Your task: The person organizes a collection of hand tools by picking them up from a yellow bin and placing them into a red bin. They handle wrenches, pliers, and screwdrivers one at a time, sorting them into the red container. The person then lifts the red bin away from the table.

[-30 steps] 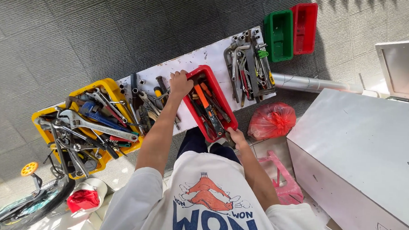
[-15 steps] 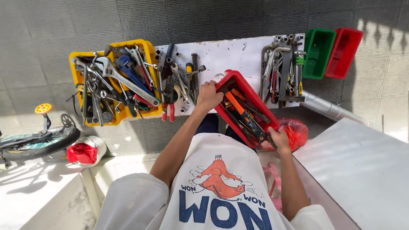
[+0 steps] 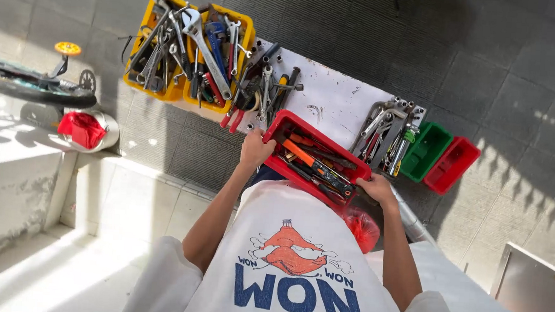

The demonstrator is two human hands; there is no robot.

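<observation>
One red plastic bin [image 3: 315, 161], rectangular, held at both ends: left hand [image 3: 255, 149] grips the near-left corner, fingers curled over the rim; right hand [image 3: 376, 189] grips the right end, fingers wrapped on the edge. The bin sits tilted at the near edge of the white board [image 3: 332, 101], just in front of the person's chest. Inside: a packed layer of long hand tools, one with an orange handle [image 3: 303, 156], the rest dark metal; count not readable.

Board: one, flat, white, scuffed and stained, lying on grey paved ground. On it, left of the bin, a loose heap of sockets, bits and screwdrivers [image 3: 265, 88], plus one pair of red-handled pliers [image 3: 233, 117] at the board edge. Right of the bin, a pile of steel spanners [image 3: 387, 132], shiny.

Bins total: five. Two yellow bins [image 3: 188, 48] side by side at the left end, both overfilled with big wrenches and spanners, metal, some with blue or red handles. One green bin [image 3: 427, 151] and one small red bin [image 3: 452, 165] touching each other at the right end; both look bare inside.

Further out: one red plastic bag [image 3: 361, 228] just below the right hand. One red cloth in a round metal bowl [image 3: 86, 130] at left, beside a small bicycle [image 3: 32, 80] on the ground.
</observation>
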